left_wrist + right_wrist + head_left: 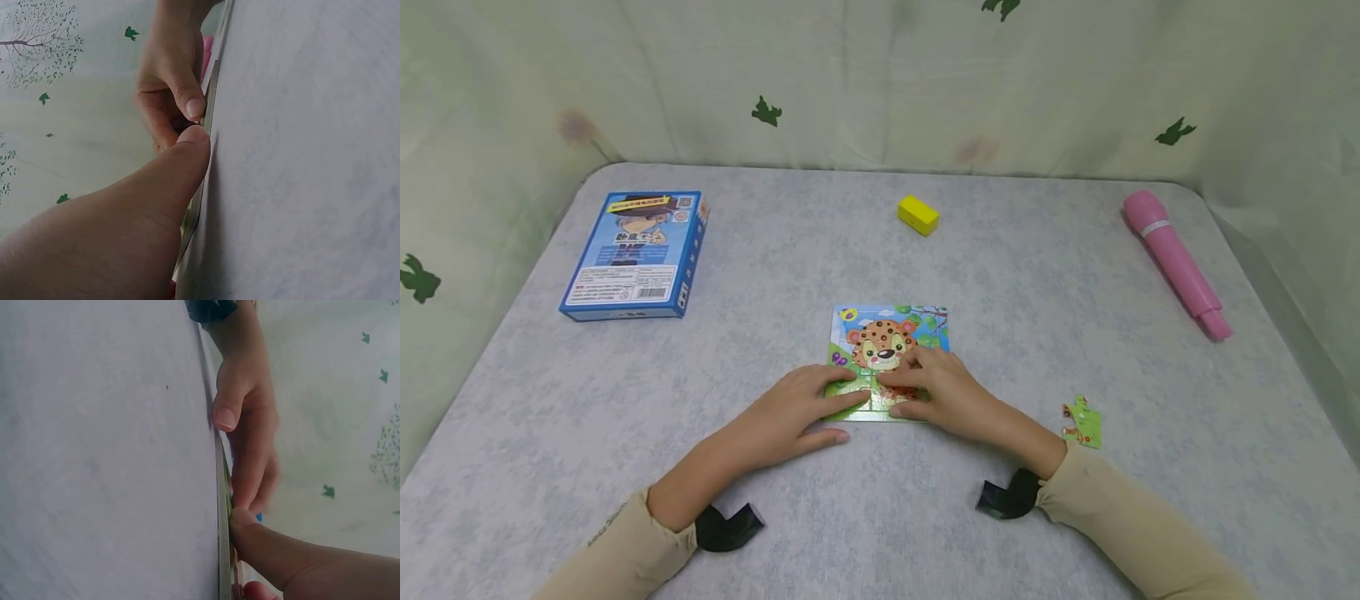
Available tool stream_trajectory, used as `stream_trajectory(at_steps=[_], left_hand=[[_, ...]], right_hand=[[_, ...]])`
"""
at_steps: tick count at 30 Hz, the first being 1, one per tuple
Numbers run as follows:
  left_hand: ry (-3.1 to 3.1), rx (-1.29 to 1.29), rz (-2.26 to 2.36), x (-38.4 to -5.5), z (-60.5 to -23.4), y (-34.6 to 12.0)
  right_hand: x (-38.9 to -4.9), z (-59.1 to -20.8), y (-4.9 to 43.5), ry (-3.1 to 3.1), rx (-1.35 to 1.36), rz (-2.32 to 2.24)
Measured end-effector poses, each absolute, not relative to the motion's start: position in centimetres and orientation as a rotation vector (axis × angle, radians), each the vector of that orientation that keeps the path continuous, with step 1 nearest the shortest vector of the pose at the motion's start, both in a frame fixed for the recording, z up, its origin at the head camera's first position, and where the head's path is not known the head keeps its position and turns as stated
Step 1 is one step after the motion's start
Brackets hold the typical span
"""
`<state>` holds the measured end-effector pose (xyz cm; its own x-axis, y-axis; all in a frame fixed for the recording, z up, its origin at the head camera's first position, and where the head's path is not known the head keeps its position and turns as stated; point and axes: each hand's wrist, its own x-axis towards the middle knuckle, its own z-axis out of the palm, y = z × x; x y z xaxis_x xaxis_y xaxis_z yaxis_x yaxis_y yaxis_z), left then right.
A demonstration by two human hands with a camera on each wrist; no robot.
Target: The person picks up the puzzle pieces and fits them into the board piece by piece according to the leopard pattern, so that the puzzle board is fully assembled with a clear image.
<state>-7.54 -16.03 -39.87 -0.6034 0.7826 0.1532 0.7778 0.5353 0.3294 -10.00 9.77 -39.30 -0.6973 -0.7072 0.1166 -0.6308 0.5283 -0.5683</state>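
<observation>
A jigsaw puzzle [887, 321] with a cartoon leopard lies flat on the table in the head view. My left hand [801, 408] rests on its lower left part, fingers extended, thumb on the table just off the near edge. Over its lower right part, my right hand [943, 392] has curled fingers and holds a puzzle piece [895, 394] between thumb and fingertips, low against the picture. That hand covers part of the leopard's body. In both wrist views the fingertips of the two hands are close together at the thin puzzle edge [223, 550].
A loose green puzzle piece [1086, 422] lies by the right wrist. Farther back are a blue box [632, 250] on the left, a yellow block [918, 215] in the middle and a pink microphone-shaped object [1177, 262] on the right. A patterned curtain [880, 83] hangs behind the table.
</observation>
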Motion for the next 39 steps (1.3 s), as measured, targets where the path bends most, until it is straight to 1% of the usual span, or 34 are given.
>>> stream_trajectory(at_steps=[10,17,22,28,34,39], left_hand=[[2.725,1.343,0.625,-7.3,-39.6,-15.9],[2.723,1.326,0.634,-7.3,-39.7,-16.0],[2.72,1.319,0.623,-7.3,-39.8,-16.0],[2.721,1.315,0.617,-7.2,-39.6,-15.9],[2.723,1.313,0.618,-7.2,-39.6,-15.9],[2.726,1.302,0.607,-7.2,-39.7,-15.9]], right_hand=[[-10.0,-38.8,10.5,2.485,-1.078,-0.921],[-9.3,-37.9,12.1,2.434,-0.929,-1.199],[-8.1,-37.0,14.8,2.524,-0.934,-1.373],[-6.2,-35.9,18.9,2.765,-0.882,-1.399],[-4.1,-35.9,22.6,2.867,-0.708,-1.423],[-2.9,-36.8,24.3,2.886,-0.498,-1.427]])
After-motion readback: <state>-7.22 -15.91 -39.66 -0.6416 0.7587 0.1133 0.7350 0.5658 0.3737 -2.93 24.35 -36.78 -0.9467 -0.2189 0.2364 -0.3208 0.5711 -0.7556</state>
